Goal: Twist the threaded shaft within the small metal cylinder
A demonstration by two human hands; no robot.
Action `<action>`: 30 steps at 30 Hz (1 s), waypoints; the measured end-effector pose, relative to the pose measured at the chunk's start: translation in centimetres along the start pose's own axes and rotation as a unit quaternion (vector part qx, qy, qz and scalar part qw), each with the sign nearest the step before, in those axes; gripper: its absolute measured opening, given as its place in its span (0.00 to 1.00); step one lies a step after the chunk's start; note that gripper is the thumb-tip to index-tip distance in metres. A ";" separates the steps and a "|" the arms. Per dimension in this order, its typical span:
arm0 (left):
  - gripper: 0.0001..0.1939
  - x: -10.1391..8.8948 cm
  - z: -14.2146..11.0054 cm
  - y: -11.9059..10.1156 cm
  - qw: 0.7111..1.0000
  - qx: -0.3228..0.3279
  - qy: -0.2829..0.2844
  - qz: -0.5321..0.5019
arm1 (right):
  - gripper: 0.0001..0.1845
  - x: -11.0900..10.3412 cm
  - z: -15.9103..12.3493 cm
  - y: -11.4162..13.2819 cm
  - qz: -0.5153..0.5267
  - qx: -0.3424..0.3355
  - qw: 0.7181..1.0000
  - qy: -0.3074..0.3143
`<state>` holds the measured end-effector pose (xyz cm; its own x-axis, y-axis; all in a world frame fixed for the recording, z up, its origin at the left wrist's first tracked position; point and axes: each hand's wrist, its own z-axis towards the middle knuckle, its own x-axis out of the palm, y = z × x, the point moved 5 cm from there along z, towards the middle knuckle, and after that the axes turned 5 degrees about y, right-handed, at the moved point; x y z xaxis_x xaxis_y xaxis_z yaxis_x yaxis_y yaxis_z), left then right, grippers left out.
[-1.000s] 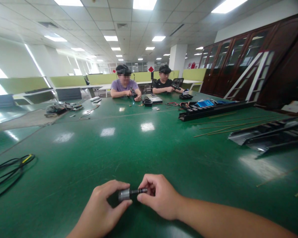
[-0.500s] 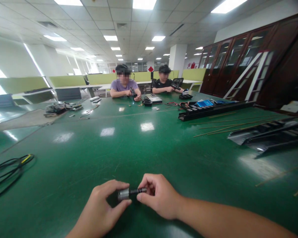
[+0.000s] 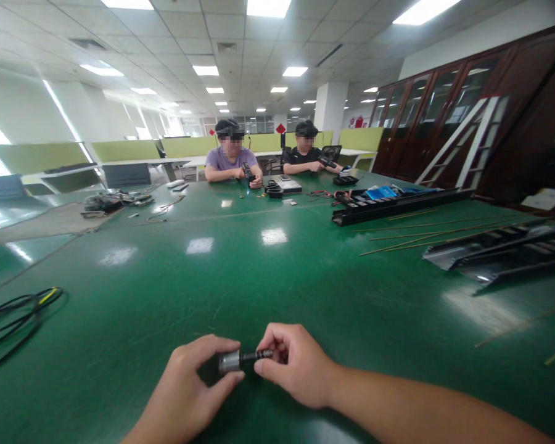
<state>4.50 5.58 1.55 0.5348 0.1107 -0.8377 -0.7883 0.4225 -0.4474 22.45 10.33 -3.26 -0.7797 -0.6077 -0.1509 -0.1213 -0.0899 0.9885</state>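
My left hand (image 3: 187,388) pinches a small silver metal cylinder (image 3: 229,361) between thumb and forefinger, low over the green table (image 3: 268,277). A thin dark threaded shaft (image 3: 256,355) sticks out of the cylinder to the right. My right hand (image 3: 296,365) pinches that shaft with thumb and fingers curled round it. Both hands meet at the part near the table's front edge.
A coil of black cable (image 3: 13,317) lies at the left. Long black metal channels (image 3: 494,253) and thin rods (image 3: 425,237) lie at the right, another black tray (image 3: 388,203) further back. Two people (image 3: 234,157) sit working at the far end.
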 end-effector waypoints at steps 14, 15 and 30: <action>0.11 -0.2 -0.1 0.2 1.000 0.002 -0.001 0.006 | 0.06 0.0 0.0 0.0 0.004 0.001 1.000 -0.004; 0.11 -0.2 -0.1 0.3 1.000 0.001 -0.001 0.007 | 0.06 0.0 0.0 0.1 0.005 0.003 1.000 -0.005; 0.11 -0.4 0.0 0.2 1.000 -0.005 -0.003 0.001 | 0.09 0.0 0.3 0.1 0.065 0.017 0.998 0.004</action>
<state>4.15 5.61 1.86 0.5351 0.1163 -0.8368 -0.7922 0.4131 -0.4492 22.31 10.57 -3.19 -0.7855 -0.6185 -0.0212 -0.0403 0.0169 0.9990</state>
